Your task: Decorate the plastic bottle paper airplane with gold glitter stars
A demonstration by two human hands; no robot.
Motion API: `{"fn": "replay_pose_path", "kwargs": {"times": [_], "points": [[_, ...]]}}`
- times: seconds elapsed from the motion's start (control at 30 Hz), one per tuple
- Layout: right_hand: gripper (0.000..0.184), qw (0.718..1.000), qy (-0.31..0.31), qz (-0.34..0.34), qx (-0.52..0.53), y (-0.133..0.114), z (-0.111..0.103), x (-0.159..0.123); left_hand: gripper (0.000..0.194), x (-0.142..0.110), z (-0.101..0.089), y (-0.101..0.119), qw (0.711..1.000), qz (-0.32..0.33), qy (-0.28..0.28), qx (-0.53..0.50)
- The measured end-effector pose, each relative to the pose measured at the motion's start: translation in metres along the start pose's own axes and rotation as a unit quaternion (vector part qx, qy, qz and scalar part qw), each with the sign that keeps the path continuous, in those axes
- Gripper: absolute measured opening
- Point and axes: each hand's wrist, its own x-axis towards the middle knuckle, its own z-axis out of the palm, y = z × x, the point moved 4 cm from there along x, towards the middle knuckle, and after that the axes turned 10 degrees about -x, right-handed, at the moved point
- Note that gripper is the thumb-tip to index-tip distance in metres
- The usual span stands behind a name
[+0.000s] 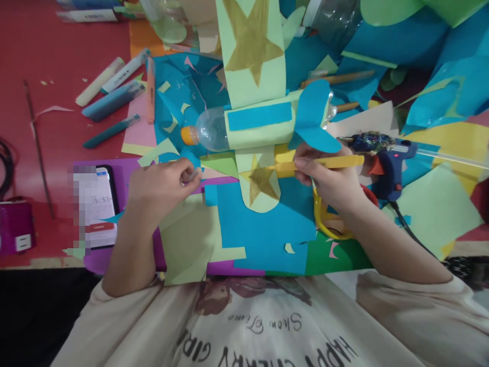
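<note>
My right hand (326, 176) grips a yellow marker (340, 162); its tip end lies over a brown-gold star (263, 181) on the rounded pale green paper wing. That wing belongs to a plane made from a clear plastic bottle (214, 130) with an orange cap, wrapped in pale green paper with a blue strip (260, 116). Blue tail pieces (315, 109) stand at its right end. A larger star (252, 38) fills the far wing. Left of the near wing, my left hand (156, 186) is closed with fingers curled; what they hold, if anything, is hidden.
A glue gun (391, 160) with a lit red light lies right of my right hand, above yellow-handled scissors (332, 232). Several markers (112, 99) lie at the left, above a phone (101, 204). Coloured paper sheets and scraps (263, 224) cover much of the red table.
</note>
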Motion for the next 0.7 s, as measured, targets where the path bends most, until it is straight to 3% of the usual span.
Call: {"fn": "replay_pose_path", "kwargs": {"times": [0.1,0.23,0.5,0.7], "points": [[0.029,0.995,-0.01,0.067,0.08,0.003,0.005,-0.001,0.018,-0.001,-0.001,0.012,0.994,0.001,0.036,-0.103],[0.024,0.965,-0.027,0.165,0.203,0.009,0.015,-0.009,0.011,0.0,0.004,0.03,0.963,0.066,0.116,-0.234],[0.017,0.927,-0.085,0.213,0.296,0.009,0.029,-0.017,0.011,-0.002,0.024,0.038,0.935,-0.007,0.06,-0.35],[0.019,0.92,-0.084,0.216,0.316,0.011,0.029,-0.016,0.029,-0.002,0.037,0.034,0.858,-0.096,0.044,-0.502]]}}
